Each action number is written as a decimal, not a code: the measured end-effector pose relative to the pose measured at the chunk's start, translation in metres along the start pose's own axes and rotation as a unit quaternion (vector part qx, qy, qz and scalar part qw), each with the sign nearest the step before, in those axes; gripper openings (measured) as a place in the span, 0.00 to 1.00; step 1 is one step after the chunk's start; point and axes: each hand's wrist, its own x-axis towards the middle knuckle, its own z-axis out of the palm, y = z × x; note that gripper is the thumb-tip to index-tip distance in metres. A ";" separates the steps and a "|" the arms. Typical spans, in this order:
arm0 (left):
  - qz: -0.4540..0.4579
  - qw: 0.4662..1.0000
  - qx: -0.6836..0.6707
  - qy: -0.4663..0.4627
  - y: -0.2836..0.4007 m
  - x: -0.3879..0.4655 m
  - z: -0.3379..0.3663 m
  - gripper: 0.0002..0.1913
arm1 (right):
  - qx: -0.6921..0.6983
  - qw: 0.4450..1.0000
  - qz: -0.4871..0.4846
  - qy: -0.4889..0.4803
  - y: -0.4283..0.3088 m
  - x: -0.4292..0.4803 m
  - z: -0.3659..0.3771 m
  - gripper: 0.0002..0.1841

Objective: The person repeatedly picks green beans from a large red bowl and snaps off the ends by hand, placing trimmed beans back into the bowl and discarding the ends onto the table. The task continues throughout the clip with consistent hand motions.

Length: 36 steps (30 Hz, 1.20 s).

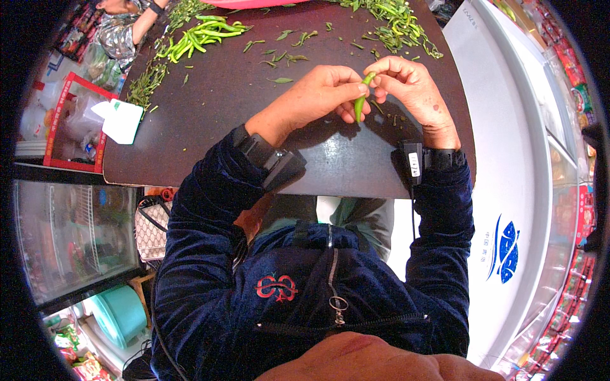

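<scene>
A green chili pepper [360, 105] points downward between my hands above the dark wooden table [214, 143]. My left hand [324, 93] holds its body between thumb and fingers. At the pepper's upper end, the thumb and index finger of my right hand [410, 85] pinch the stem end. Beyond my left hand lies a pile of green chili peppers [200, 38]. Loose leaves and stems [286, 58] are scattered on the tabletop, and small trimmings lie near my right hand.
Leafy pepper stems [395, 28] are heaped at the far right, with more stems [148, 83] along the left edge. A pink basin [257, 4] stands at the far edge. A white chest freezer [495, 143] borders the right side. Another person's arm [145, 24] is at upper left.
</scene>
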 end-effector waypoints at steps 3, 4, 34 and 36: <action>-0.003 1.000 -0.010 -0.021 0.000 -0.001 -0.001 0.15 | 0.002 1.000 -0.008 0.005 0.002 0.001 -0.002 0.08; -0.007 1.000 -0.017 -0.016 0.000 -0.001 -0.001 0.15 | 0.010 1.000 -0.010 0.003 0.003 0.001 -0.003 0.08; 0.110 0.971 0.146 0.155 -0.009 0.005 -0.004 0.09 | 0.013 1.000 0.000 0.017 0.007 0.003 -0.002 0.12; 0.111 0.966 0.168 0.159 -0.008 0.005 -0.004 0.09 | 0.021 1.000 -0.001 0.015 0.007 0.003 -0.001 0.11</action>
